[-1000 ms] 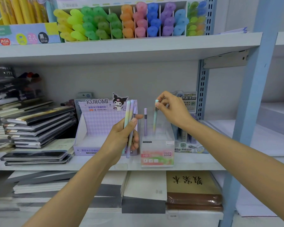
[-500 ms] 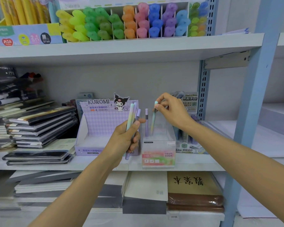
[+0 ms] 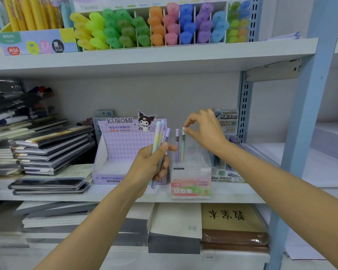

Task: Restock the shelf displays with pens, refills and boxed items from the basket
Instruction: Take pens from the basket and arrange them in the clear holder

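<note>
The left hand (image 3: 150,162) has its grip closed round a bundle of pastel pens (image 3: 160,133), held upright in front of the purple Kuromi box (image 3: 123,145). The right hand (image 3: 205,129) pinches the cap of a green pen (image 3: 183,147) between thumb and fingertips. That pen stands in the clear Fruit Soda display box (image 3: 190,184) on the middle shelf (image 3: 232,193), just beside a purple pen (image 3: 177,145). Stacked notebooks (image 3: 51,149) lie at the left, and coloured highlighters (image 3: 154,26) fill the shelf above
</note>
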The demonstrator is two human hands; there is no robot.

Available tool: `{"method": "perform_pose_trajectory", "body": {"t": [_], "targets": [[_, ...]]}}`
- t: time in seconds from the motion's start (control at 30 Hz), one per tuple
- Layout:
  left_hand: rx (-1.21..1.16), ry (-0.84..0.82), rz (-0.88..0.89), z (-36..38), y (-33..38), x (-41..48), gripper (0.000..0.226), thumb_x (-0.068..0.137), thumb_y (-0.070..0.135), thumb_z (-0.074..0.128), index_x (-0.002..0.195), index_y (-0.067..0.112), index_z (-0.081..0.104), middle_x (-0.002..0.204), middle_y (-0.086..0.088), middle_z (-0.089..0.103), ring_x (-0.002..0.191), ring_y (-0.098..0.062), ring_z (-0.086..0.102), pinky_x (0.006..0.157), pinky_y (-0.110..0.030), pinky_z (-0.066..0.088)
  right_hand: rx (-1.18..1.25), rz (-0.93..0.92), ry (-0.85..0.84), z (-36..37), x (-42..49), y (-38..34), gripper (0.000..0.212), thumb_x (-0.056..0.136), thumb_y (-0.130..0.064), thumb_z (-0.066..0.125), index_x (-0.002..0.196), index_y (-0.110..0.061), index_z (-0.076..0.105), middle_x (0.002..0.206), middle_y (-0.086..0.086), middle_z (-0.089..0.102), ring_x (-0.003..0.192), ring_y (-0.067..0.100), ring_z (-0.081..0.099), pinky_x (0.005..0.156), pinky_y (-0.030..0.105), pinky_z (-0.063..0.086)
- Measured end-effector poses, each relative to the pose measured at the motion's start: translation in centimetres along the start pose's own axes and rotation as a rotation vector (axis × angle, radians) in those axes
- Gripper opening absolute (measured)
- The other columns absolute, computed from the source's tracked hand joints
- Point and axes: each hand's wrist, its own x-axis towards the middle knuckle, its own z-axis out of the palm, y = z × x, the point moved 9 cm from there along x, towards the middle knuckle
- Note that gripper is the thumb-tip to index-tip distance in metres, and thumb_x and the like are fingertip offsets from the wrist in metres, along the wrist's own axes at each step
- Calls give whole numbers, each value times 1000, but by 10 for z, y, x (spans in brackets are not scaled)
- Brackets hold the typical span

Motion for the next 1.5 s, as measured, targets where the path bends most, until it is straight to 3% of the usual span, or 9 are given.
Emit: {"method": "perform_pose_trajectory", "body": {"t": [0.2, 0.3, 0.47, 0.57, 0.67, 0.8, 0.97, 1.1, 1.5], "targets": [[-21, -16, -3, 5, 10, -7, 35, 101, 36, 47, 105, 11, 70, 61, 2, 56, 44, -14, 48, 45, -25, 42, -23, 39, -98, -1, -8, -4, 23, 92, -26, 62, 113, -18, 71, 111, 10, 51, 112, 23, 43, 94, 32, 37], [-17, -20, 6, 8, 16, -9, 35, 101, 36, 47, 105, 11, 70, 61, 1, 57, 45, -15, 50, 47, -24, 44, 346, 49, -72, -18, -15, -22, 26, 93, -29, 62, 115, -18, 69, 106, 3, 59, 92, 10, 54, 82, 22, 41], [-20, -57, 35, 20, 26, -12, 32, 99, 37, 49, 88, 14, 68, 62, -6, 60, 47, -19, 54, 49, -26, 47, 750, 56, -342, -7, -36, -56, 13, 93, -18, 63, 93, -6, 68, 69, -11, 63, 61, -2, 55, 58, 11, 42], [-27, -42, 25, 19, 29, -11, 34, 100, 39, 44, 106, 14, 66, 66, -8, 66, 51, -21, 61, 51, -28, 53, 834, 95, -235, -22, -30, -48, 11, 97, -14, 55, 96, -5, 62, 81, 7, 65, 64, 10, 56, 61, 21, 44], [-1, 61, 12, 4, 27, -9, 33, 101, 41, 43, 104, 16, 65, 54, 1, 48, 38, -12, 38, 38, -21, 36, 937, 171, -9, -49, -20, -20, 12, 101, -12, 48, 99, -2, 55, 85, 13, 66, 62, 12, 58, 58, 22, 47], [1, 105, -78, -2, 19, -5, 21, 98, 32, 47, 102, 15, 59, 55, 7, 27, 44, -10, 17, 39, -21, 17, 737, 184, 108, -62, -13, 11, 12, 100, -15, 49, 98, -5, 56, 83, 7, 68, 68, 15, 62, 62, 24, 51], [-4, 65, -68, 11, 16, -4, 25, 98, 12, 37, 96, 14, 62, 67, 2, 55, 44, -9, 36, 39, -19, 26, 502, 152, 47, -32, -22, 19, 16, 98, -16, 55, 96, -3, 64, 83, 8, 72, 71, 9, 65, 67, 12, 48], [57, 72, -21, 10, 17, -5, 25, 102, 17, 42, 102, 15, 66, 98, 2, 74, 51, -11, 49, 42, -19, 36, 369, 98, 44, -16, -22, 12, 16, 96, -17, 58, 92, -4, 67, 80, 5, 73, 76, 17, 66, 69, 24, 48], [32, 18, 17, 8, 13, -9, 25, 105, 19, 38, 113, 14, 62, 98, -2, 75, 45, -12, 53, 42, -20, 41, 281, 55, -13, -3, -15, 10, 10, 92, -18, 61, 98, -10, 61, 77, 4, 73, 73, 24, 66, 76, 44, 53]]}}
